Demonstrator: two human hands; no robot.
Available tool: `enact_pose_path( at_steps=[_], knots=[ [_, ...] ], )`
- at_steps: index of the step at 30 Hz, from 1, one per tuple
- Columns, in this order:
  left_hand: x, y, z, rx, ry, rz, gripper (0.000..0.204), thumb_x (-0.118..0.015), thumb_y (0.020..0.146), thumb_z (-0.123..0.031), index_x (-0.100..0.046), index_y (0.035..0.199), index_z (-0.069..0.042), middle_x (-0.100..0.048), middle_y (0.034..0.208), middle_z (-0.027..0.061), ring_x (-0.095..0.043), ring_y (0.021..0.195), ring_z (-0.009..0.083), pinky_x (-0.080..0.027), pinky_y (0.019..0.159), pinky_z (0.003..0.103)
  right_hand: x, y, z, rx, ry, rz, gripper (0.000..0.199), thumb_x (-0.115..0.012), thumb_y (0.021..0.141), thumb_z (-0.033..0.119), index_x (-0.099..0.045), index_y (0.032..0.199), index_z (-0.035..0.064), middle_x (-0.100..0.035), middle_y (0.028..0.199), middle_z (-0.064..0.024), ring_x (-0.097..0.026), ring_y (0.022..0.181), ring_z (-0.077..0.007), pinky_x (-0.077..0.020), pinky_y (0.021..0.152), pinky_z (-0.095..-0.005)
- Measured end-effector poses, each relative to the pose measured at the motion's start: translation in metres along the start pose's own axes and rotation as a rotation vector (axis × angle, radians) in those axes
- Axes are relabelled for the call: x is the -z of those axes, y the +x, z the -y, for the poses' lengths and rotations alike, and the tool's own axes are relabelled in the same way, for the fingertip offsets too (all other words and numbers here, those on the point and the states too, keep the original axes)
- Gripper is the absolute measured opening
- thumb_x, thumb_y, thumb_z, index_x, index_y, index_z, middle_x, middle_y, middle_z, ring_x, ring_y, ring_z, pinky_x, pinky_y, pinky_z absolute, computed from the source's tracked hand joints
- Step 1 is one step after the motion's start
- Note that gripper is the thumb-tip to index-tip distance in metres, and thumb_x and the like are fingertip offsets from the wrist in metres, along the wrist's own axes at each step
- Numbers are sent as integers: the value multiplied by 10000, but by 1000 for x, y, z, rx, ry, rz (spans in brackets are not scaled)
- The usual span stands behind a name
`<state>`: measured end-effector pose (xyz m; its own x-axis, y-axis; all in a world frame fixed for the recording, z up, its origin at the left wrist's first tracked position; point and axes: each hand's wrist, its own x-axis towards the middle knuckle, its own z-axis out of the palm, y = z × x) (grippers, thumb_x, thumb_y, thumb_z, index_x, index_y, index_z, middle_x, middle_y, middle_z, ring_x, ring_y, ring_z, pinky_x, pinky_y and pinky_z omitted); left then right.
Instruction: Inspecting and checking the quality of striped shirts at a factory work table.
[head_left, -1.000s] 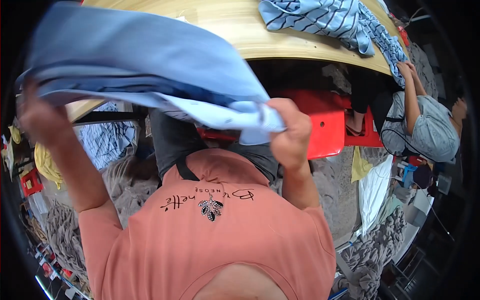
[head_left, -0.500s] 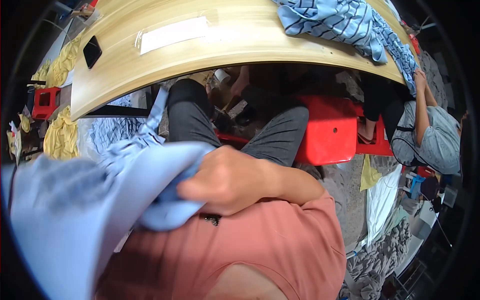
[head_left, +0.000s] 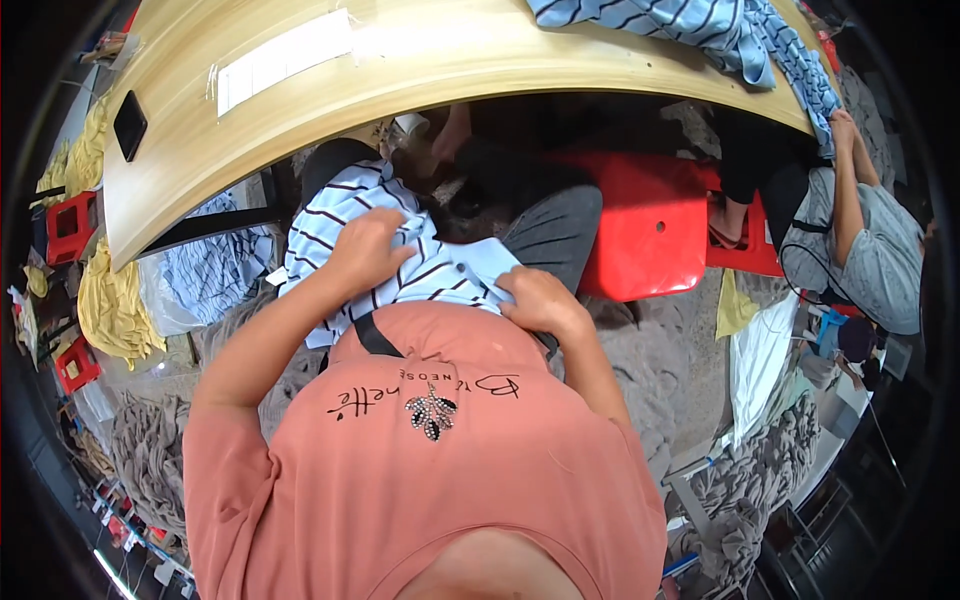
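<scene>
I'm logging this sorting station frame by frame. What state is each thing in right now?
Left hand: grip closed on the striped shirt.
Right hand: grip closed on the shirt's edge.
Striped shirt: crumpled, on the lap.
Blue striped garment: heaped on the wooden table.
Red stool: upright, unoccupied.
Yellow cloth: piled beside the table.

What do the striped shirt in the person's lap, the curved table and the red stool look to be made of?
The striped shirt looks like soft woven or knit cloth, matte: it creases and bunches under both hands. The table looks like pale wood or a wood-look laminate, smooth with a faint sheen and grain lines. The red stool looks like moulded plastic, glossy, with a small hole in its seat.
</scene>
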<state>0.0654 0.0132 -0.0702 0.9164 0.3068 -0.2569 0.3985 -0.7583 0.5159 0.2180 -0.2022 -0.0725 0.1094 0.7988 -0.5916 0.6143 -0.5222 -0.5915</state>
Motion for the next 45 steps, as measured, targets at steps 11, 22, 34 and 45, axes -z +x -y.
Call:
enact_pose_path(
  at_steps=[11,22,34,45],
  knots=[
    [0,-42,-3,-14,-367,-370,40,-615,737,-35,-584,720,-16,-556,616,100,-545,520,214,-411,483,278,-28,109,27,155,338,60,422,-652,686,183,-573,1038,-35,-589,996,-234,-567,905,-365,-443,805,-358],
    [26,-83,11,137,39,-88,83,-632,684,-13,-558,721,-13,-547,621,96,-550,560,297,-430,510,361,2,55,51,305,940,165,110,-596,787,67,-566,873,5,-532,738,30,-445,670,-27,-367,573,-186],
    [23,-23,-24,142,22,300,197,-630,676,-186,-618,772,-14,-602,743,191,-588,698,355,-457,610,421,6,38,71,572,676,-58,117,-560,734,74,-566,732,-43,-548,647,-80,-526,618,-156,-403,579,-293],
    [2,-30,-2,132,24,255,141,-547,654,-87,-592,720,28,-578,746,260,-569,748,409,-440,648,476,-20,56,65,291,384,-132,220,-570,706,66,-631,917,86,-637,886,-147,-597,829,-337,-453,689,-408]
  ],
)
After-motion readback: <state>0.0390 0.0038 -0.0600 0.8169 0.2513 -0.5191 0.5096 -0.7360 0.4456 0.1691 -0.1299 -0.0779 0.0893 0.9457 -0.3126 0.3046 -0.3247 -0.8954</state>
